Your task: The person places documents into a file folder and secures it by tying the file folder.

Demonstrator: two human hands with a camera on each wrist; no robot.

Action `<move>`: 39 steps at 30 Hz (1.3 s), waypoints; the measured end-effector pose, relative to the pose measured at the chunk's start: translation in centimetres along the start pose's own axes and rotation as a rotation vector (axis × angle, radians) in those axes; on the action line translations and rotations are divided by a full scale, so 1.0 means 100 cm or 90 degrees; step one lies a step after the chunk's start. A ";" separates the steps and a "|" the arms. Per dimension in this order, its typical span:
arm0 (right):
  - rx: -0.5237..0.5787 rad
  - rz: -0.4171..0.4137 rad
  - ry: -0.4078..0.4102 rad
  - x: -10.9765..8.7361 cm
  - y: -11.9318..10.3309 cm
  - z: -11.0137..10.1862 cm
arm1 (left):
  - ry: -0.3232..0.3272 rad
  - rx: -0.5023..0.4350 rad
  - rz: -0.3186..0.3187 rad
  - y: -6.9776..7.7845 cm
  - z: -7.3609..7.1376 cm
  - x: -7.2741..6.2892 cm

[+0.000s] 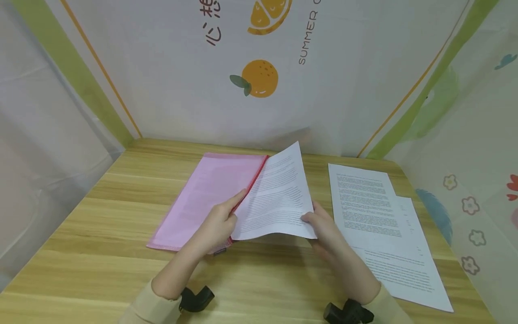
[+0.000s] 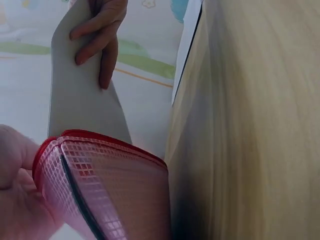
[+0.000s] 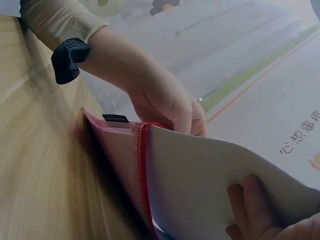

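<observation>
A pink mesh zip pouch (image 1: 214,193) with a red zipper edge lies on the table, its opening facing right. My left hand (image 1: 216,227) grips the pouch at that red edge, the index finger lying along it. A printed sheet of paper (image 1: 275,198) sticks out of the opening, its left part inside the pouch and its right part raised and bowed. My right hand (image 1: 325,229) pinches the sheet's lower right edge, thumb on top. From the right wrist view, several fingers (image 3: 252,202) press against the sheet's underside. How deep the sheet sits is hidden.
Two more printed sheets, an upper one (image 1: 364,193) and a lower one (image 1: 404,270), overlap on the right side of the wooden table (image 1: 101,216). A white printed cloth (image 1: 182,90) hangs behind and along both sides. Black devices (image 1: 197,299) are worn on both wrists.
</observation>
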State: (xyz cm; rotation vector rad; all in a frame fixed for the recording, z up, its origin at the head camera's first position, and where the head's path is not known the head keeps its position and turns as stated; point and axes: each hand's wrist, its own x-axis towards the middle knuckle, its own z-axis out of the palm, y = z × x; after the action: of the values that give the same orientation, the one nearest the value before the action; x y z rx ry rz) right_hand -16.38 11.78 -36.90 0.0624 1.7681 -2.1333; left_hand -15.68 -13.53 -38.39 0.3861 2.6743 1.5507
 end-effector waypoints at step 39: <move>-0.036 -0.035 -0.066 -0.004 0.027 0.028 | 0.060 0.077 0.043 0.004 0.005 -0.002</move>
State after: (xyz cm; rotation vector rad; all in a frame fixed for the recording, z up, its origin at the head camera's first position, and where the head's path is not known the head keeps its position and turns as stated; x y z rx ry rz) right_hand -14.59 8.86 -38.75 -0.1113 1.7878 -2.0819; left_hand -15.33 -12.91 -38.30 0.4216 2.8656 1.4633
